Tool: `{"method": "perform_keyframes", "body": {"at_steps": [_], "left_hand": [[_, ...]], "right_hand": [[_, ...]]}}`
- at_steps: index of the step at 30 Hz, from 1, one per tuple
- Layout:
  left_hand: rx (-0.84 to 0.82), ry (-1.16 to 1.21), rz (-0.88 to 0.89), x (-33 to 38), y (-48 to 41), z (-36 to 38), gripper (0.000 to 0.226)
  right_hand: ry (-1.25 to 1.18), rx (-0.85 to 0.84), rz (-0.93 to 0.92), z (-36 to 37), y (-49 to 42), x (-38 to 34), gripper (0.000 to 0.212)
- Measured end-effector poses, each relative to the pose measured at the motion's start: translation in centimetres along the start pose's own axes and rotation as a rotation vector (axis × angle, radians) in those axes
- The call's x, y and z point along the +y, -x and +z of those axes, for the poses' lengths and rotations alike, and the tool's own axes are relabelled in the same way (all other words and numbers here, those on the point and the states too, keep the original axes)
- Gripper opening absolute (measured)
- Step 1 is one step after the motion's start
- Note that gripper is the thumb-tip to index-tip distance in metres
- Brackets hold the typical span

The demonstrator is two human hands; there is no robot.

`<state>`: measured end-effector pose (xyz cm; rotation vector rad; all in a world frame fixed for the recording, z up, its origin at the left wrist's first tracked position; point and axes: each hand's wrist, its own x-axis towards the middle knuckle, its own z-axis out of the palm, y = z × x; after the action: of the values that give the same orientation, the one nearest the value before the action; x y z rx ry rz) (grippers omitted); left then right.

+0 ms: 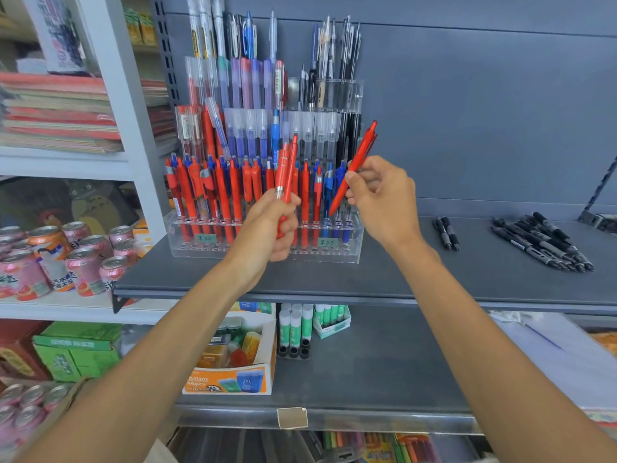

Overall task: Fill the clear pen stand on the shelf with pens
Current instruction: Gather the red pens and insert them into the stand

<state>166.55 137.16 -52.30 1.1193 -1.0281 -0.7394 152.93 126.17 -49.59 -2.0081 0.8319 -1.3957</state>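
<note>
A clear tiered pen stand [354, 243] stands on the grey shelf [434, 282], crowded with red, blue, purple and black pens. My left hand [270, 230] is closed around a small bunch of red pens [287, 168], held upright in front of the stand's front row. My right hand [384, 198] pinches a single red pen [354, 167] between thumb and fingers. That pen is tilted, its tip down near the blue pens at the front row's right end.
Two black pens [446, 232] and a loose pile of black pens [542, 240] lie on the shelf to the right. Soda cans [66, 259] fill the left unit. Glue sticks [295, 325] and an eraser box [233, 359] sit on the shelf below.
</note>
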Motion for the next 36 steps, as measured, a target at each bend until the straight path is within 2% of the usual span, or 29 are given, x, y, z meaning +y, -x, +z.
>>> {"method": "perform_keyframes", "body": {"at_steps": [5,7,11,19,22,31,36], "left_hand": [[0.018,0.054,0.011,-0.7,0.0,-0.2,0.021],[0.044,0.037,0.062,-1.0,0.0,-0.1,0.018],[0.064,-0.055,0.153,-1.0,0.1,-0.1,0.024],[0.033,-0.067,0.157,-1.1,0.1,-0.4,0.019],[0.030,-0.064,0.154,-1.2,0.2,-0.4,0.020],[0.027,-0.068,0.157,-0.9,0.4,0.0,0.020],[0.038,-0.054,0.149,-0.5,0.6,0.0,0.021]], "right_hand": [[0.156,-0.090,-0.019,0.5,0.3,0.1,0.016],[0.239,-0.131,-0.012,0.9,0.6,0.2,0.012],[0.322,-0.094,0.026,1.5,1.5,0.6,0.012],[0.507,-0.059,-0.035,1.9,1.9,0.3,0.014],[0.536,-0.041,-0.087,2.1,2.2,0.7,0.015],[0.561,-0.100,-0.033,2.0,1.6,0.2,0.017],[0.600,-0.079,-0.030,2.3,1.6,-0.1,0.021]]}}
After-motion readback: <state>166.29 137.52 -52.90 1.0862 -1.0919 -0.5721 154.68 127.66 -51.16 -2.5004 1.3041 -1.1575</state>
